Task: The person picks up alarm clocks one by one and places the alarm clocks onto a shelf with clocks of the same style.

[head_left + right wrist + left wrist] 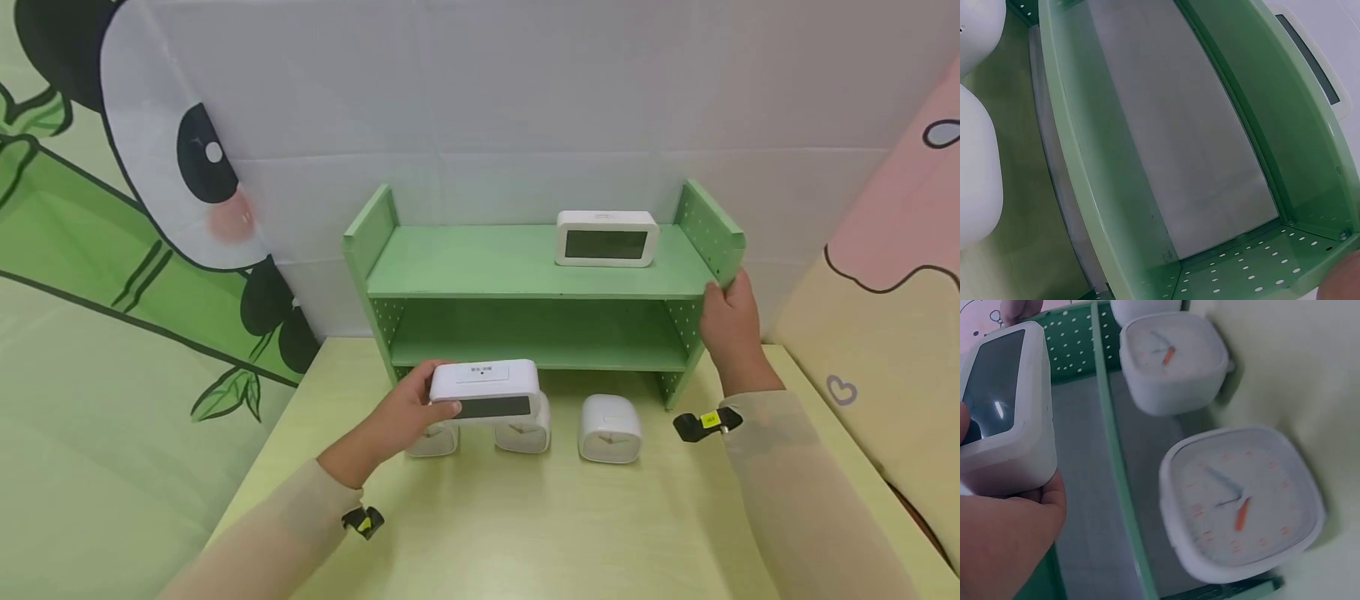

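In the head view my left hand (401, 421) grips a white digital clock (483, 380) by its left end, thumb across the front beside the dark screen. The held clock is in front of the lower part of a green two-tier shelf (540, 258). My right hand (731, 325) holds the shelf's right side panel near the upper board. On the top board, toward the right, stands a second white digital clock (607, 239). Behind and below the held one, two white analog clocks are partly hidden; one dial (1244, 500) shows plainly in the left wrist view.
A third white analog clock (610, 429) stands on the pale yellow table (525, 533), in front of the shelf. The shelf's side panels are perforated. Behind it hangs a white cloth (525, 100) printed with a cartoon panda and bamboo at the left.
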The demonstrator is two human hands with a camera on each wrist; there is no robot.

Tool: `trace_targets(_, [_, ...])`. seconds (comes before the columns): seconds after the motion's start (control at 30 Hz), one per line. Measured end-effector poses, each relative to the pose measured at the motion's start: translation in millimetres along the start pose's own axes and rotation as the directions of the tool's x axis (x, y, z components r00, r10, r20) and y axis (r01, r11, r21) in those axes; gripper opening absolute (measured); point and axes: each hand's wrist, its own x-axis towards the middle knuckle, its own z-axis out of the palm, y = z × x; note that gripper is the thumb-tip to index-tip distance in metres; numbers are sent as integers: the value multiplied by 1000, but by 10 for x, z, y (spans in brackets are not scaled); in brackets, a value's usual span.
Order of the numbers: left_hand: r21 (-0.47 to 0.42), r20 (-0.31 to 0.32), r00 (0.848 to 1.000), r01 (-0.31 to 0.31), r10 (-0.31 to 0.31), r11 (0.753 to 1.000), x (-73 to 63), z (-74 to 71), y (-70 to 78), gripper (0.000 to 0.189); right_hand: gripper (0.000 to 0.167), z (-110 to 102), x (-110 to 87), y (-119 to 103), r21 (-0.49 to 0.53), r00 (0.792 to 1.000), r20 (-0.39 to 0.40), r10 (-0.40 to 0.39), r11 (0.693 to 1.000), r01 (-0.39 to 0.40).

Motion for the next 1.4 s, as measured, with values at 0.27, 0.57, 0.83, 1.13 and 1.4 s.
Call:
trace_targets(0.27, [-61, 13, 999, -47, 47, 997, 180, -131, 206, 53, 57, -29, 29, 19, -4, 1000, 1, 12, 1000, -12])
trace_targets(0.57, [22, -1, 999, -53, 53, 998, 384, -368, 482, 54, 57, -23, 12, 19, 0, 999, 7, 46, 999, -46])
trace_targets(0.83, [58, -4, 997, -74, 75, 996, 555, -545, 782, 52, 57, -17, 4, 7, 5, 1000, 5, 27, 1000, -27])
trace_targets(1.13, [103, -10, 996, -86, 88, 991, 690, -712, 948, 50, 57, -6, -35, -4, -2, 1000, -6, 5, 1000, -5])
trace_targets(1.4, [118, -13, 992, -121, 124, 986, 763, -802, 1107, 52, 57, -14, -24, 18, 9, 1000, -3, 8, 1000, -8])
